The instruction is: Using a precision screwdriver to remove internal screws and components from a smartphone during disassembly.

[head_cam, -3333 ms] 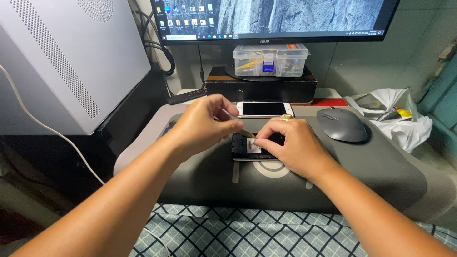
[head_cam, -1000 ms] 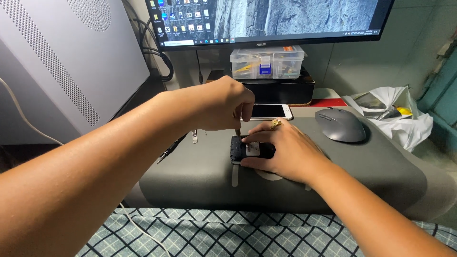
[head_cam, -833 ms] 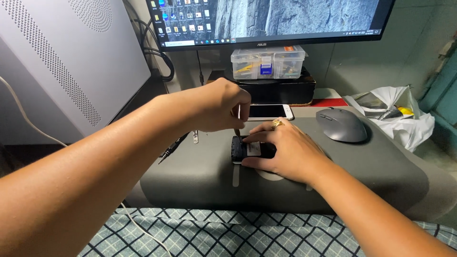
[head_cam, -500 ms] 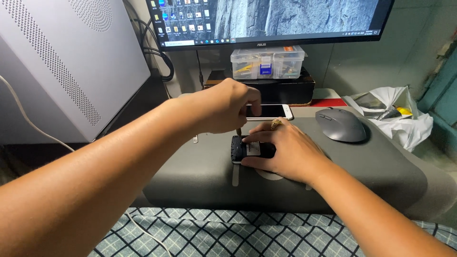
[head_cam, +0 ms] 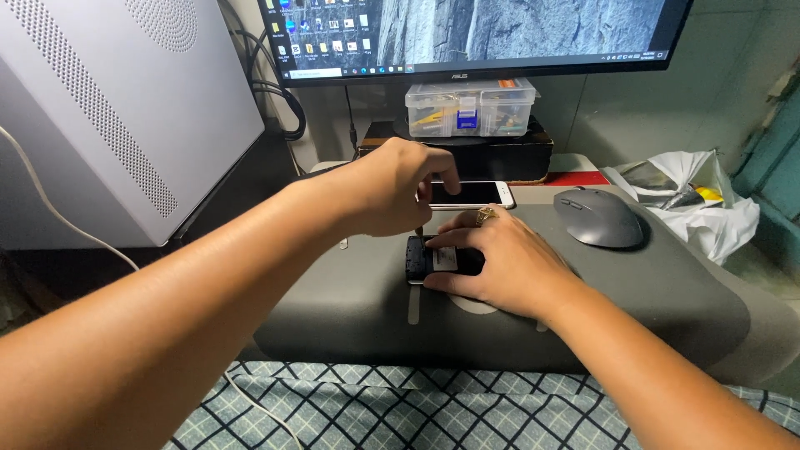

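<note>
1. Right hand point(head_cam: 504, 267) lies flat, fingers spread over a small black device point(head_cam: 429, 260) with a pale label, pinning it to the grey mat point(head_cam: 350, 308) on the surface. It presses rather than grips; only the device's left end shows.
2. Left hand point(head_cam: 392, 187) hovers just above and behind the device, fingers pinched on a thin dark tool point(head_cam: 418, 229). The tip points down at the device's far-left corner. Tool type is too small to tell.
3. Device sits mid-mat, near the front of a white phone point(head_cam: 467, 194) that lies face up just behind it. Grey mouse point(head_cam: 598, 217) is well apart to the right.
4. Behind them: clear parts box point(head_cam: 471, 107) on a black stand under the monitor point(head_cam: 475, 33). White computer case point(head_cam: 117, 108) stands left, crumpled plastic bag point(head_cam: 692, 196) far right.
5. Risk: the tool tip looks fine, so an off-axis push could slip it out and gouge the label or casing.
6. Risk: the right hand's fingers sit close to the tip, so a slip probably lands on them.
7. Risk: the hold is flat pressure only, so a sideways tool load could slide the device toward the phone.
8. Risk: any small part freed here could roll off the mat's curved front edge onto the checked cloth point(head_cam: 400, 412).
</note>
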